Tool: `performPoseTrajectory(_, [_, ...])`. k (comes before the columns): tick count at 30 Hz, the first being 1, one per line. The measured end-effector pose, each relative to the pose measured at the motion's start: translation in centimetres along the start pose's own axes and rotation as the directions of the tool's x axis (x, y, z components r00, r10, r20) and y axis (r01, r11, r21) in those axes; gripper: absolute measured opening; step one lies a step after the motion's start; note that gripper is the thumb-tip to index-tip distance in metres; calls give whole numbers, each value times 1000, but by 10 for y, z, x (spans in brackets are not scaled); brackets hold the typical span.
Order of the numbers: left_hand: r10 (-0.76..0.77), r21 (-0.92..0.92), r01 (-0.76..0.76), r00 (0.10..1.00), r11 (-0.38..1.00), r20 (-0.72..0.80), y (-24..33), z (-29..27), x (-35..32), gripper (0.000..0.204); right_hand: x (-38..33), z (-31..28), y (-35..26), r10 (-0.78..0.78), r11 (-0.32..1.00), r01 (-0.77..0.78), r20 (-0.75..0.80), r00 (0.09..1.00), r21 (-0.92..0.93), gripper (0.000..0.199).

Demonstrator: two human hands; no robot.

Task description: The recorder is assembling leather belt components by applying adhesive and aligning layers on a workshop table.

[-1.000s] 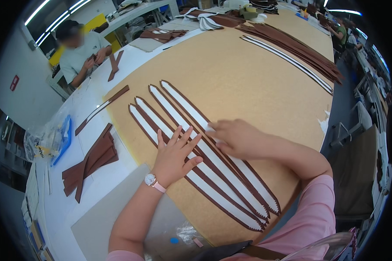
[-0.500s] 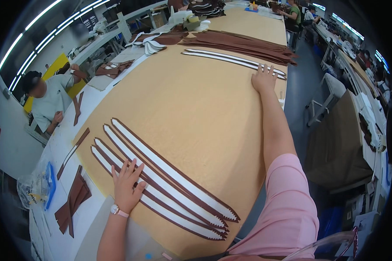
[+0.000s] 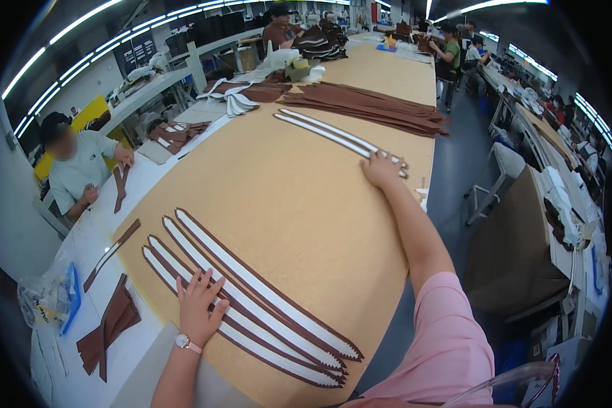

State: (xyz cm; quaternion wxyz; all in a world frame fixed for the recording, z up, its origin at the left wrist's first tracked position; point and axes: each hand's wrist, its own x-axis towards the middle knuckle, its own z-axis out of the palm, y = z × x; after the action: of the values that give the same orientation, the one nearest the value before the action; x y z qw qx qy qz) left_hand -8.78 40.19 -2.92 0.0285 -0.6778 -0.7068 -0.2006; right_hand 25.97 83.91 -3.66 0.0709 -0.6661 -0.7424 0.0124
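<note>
My left hand (image 3: 202, 302) lies flat with fingers spread on a fan of several long leather strips (image 3: 255, 279). These are brown along the edges with a white band down the middle, pointed at the far end and notched at the near end. At the far right, my right hand (image 3: 382, 168) rests over the right ends of two similar brown-and-white strips (image 3: 330, 134). Its fingers are apart and lie across them, hiding part of both. The tan tabletop (image 3: 279, 197) stretches between my two hands.
A pile of brown leather strips (image 3: 367, 105) lies beyond my right hand. Brown pieces (image 3: 109, 326), a thin strip (image 3: 112, 255) and a clear plastic bag (image 3: 47, 296) sit on the white left side. A person (image 3: 78, 163) works at the left; a stool (image 3: 496, 180) stands right.
My right hand has drawn the two far strips nearer and to the left, away from the brown pile. My left hand stays on the fanned strips. The view has tilted up slightly.
</note>
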Motion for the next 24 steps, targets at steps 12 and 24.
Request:
performPoseTrajectory(12, [-3,23,7,989,1000,-146,-4,19,-8,40,-285,-15,-68,-456,890,456,42,889,13,61])
performPoseTrajectory(24, [-365,-44,363,929,931,-68,15,23,-55,71,-375,-32,-18,-441,762,574,-409,799,300,41])
